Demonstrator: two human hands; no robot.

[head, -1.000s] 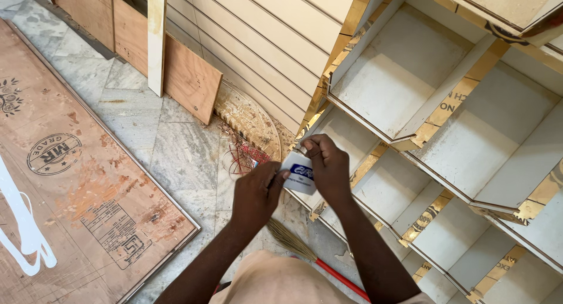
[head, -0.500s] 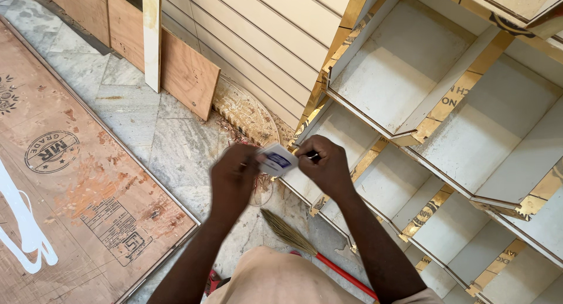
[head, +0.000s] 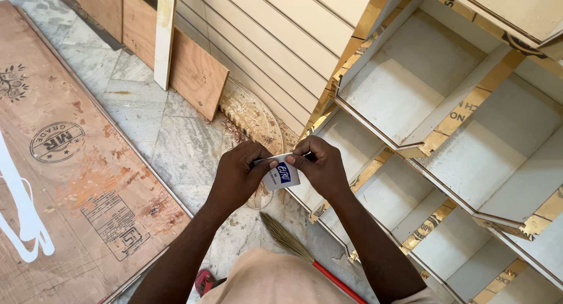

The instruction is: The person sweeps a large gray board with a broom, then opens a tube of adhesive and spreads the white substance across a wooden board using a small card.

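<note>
A large brown plywood sheet (head: pixel 64 181) lies flat on the marble floor (head: pixel 146 128) at the left. At the right stands a white shelf unit (head: pixel 446 116) with open compartments and gold-taped front edges. A smaller plywood board (head: pixel 196 75) leans against the grooved cream wall panel (head: pixel 264 40). A broom (head: pixel 305 254) with a red handle lies on the floor below the hands. The left hand (head: pixel 237 175) and right hand (head: pixel 319 166) meet above the floor, just in front of the shelf unit. Between them sits a small white packet (head: pixel 281 176) with a blue oval mark, tilted. Each grip is closed, fingertips pinching the packet's upper edge from opposite sides.
</note>
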